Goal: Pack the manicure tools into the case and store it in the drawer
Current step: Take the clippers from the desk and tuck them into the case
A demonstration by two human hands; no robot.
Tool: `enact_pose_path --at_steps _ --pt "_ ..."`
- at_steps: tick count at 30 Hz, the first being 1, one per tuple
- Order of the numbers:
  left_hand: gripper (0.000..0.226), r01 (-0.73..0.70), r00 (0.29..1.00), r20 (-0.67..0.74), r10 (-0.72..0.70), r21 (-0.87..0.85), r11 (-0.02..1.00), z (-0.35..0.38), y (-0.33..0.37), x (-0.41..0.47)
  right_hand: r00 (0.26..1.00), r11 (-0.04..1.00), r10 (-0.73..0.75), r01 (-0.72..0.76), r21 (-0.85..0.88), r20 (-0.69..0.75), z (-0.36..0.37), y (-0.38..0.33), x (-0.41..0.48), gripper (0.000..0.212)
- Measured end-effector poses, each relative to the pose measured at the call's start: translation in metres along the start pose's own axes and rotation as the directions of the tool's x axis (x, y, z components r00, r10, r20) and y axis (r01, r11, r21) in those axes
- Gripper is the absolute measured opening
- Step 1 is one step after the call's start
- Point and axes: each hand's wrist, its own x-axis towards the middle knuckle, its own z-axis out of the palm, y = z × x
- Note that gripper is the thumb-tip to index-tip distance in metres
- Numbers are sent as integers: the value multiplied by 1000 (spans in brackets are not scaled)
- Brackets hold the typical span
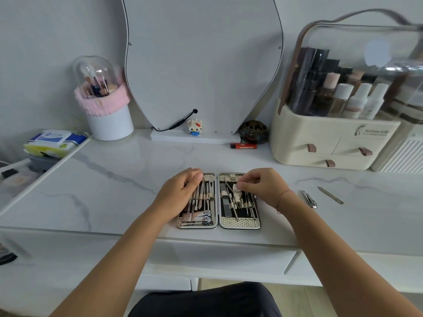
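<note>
**Case** [240,222]: opened flat on the bench [114,191], hinge running away between the two hands, one half under each palm. Slim tools ranked under a woven strap [207,197] across each half, both sides near full.

**Left hand** [183,191]: wide, fingers straight, laid flat over the tools of the half beneath it. Holding nothing. Judged to serve as a weight, against sliding of the case and lifting of seated tools during work on the other side.

**Right hand** [261,185]: narrow, fingers curled, thumb and forefinger pinched at the woven strap of the half beneath it. Probably raising a loop for a tool to pass under. Presence of a tool in the pinch not to be told.

**Nail clipper** [309,199]: loose on the bench, just outside the right wrist.

**Nail file** [330,195]: loose, farther out on the same side, apart from the clipper. Both within easy reach of the right hand, likely parked there as a queue. Not yet packed.

**Drawer fronts** [217,256]: pale, below the bench edge, under both forearms. Intended one not to be told.

**Lighter** [243,145]: well beyond the right fingertips, no part of the set.

**Stage, as judged**: packing close to done, with two pieces outstanding, then closing and stowing. Point of care: strap tension, enough to flick a thin tool loose on release.
</note>
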Motion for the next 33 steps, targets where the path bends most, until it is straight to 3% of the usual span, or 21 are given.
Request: enact_pose_path --at_steps 12,26,29,33 --pt "55 20 1000 -9 -20 3 1000 1 -1 2 966 971 232 -223 -86 116 -1 -12 15 14" --pt "52 26 1000 -17 -26 0 1000 2 1 1 927 938 321 -282 -203 195 -6 -28 21 20" --pt "56 35 999 -12 -35 -2 999 2 0 1 956 961 255 -234 -147 146 -3 -23 13 20" --pt "59 32 999 -6 -32 -17 999 0 1 0 985 991 120 -127 -49 -122 -11 -5 -11 14"
